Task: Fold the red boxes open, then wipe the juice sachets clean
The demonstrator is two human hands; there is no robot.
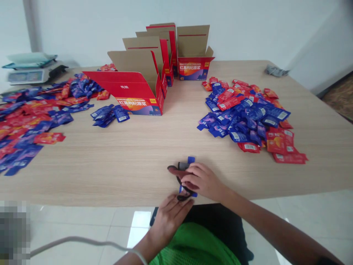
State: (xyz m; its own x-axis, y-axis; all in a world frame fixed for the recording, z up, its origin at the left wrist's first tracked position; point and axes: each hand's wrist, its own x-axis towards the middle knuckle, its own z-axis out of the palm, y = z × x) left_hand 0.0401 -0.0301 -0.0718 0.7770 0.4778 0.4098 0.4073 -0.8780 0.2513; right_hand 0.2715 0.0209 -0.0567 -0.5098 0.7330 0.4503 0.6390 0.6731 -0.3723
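At the near table edge, my right hand [204, 180] closes its fingers on a dark red and black item [178, 172] with a curved black edge. I cannot make out its kind. Beside it is a short grey cylinder [183, 166]. Blue packet corners [191, 159] stick out from around and under the item. My left hand [172, 213] lies nearly flat at the table edge, fingers stretched towards the item's near black end and touching or almost touching it.
Open red cartons [140, 106] stand towards the back. A heap of blue and red sachets [242, 114] lies right; a larger spread [30, 114] covers the left. A small group of blue sachets [103, 117] is beside the front carton. A scale [30, 75] stands far left; a grey cable [82, 240] crosses below.
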